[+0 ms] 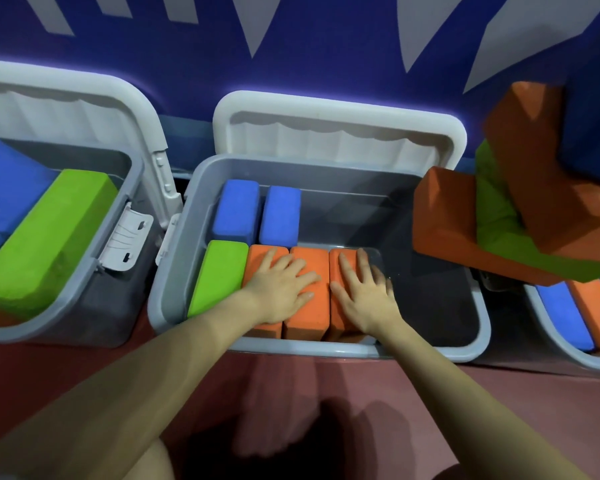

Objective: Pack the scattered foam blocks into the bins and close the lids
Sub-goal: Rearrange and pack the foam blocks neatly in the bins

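Note:
A grey middle bin (174, 271) stands open with its white lid (340, 112) leaning back against the wall. Inside it stand two blue blocks (253, 211), a green block (217, 275) and three orange blocks (309, 306) side by side. My left hand (281, 289) lies flat with spread fingers on the two left orange blocks. On the rightmost orange block (340, 323) my right hand (368, 292) presses flat. The bin's right half holds no blocks.
The left bin (118, 265), lid (66, 95) open, holds blue and green blocks (52, 233). A right bin (548, 327) holds blue and orange blocks, with a loose pile of orange and green blocks (520, 209) heaped above it. Red floor lies in front.

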Available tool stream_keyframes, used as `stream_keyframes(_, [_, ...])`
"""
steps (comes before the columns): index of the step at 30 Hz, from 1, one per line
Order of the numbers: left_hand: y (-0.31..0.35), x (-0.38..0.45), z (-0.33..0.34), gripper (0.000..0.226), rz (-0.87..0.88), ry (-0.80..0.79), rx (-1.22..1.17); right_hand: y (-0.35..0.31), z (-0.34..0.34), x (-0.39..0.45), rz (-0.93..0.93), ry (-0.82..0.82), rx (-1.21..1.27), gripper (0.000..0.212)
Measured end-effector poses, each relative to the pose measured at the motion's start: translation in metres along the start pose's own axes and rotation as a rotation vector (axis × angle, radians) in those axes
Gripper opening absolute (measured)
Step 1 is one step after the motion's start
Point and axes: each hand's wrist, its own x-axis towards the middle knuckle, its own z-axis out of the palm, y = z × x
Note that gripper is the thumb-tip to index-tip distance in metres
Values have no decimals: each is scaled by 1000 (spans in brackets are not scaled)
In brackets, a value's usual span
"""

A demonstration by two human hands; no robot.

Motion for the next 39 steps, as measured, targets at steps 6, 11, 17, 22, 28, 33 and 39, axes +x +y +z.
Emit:
stream_keyframes(6, [-5,38,10,52,-221,75,-198,7,-14,19,-67,160,-19,51])
stream_keyframes(11, [4,41,22,53,-221,153,-49,4,1,31,-49,65,85,56])
stream_keyframes(17, [10,29,32,56,-231,260,-53,8,11,32,-136,95,-8,81])
stream_keyframes(22, [6,39,34,56,-252,233,-74,4,10,37,-104,121,-46,78])
stream_keyframes(28, [4,41,28,68,-261,122,-77,2,3,33,-60,72,-27,60])
stream_keyframes(33, [14,27,16,78,-306,159,-140,6,-15,25,-63,-29,166,51])
stream_keyframes(39, [30,0,-53,59,-321,370,-289,4,-77,-33,-142,349,123,54])
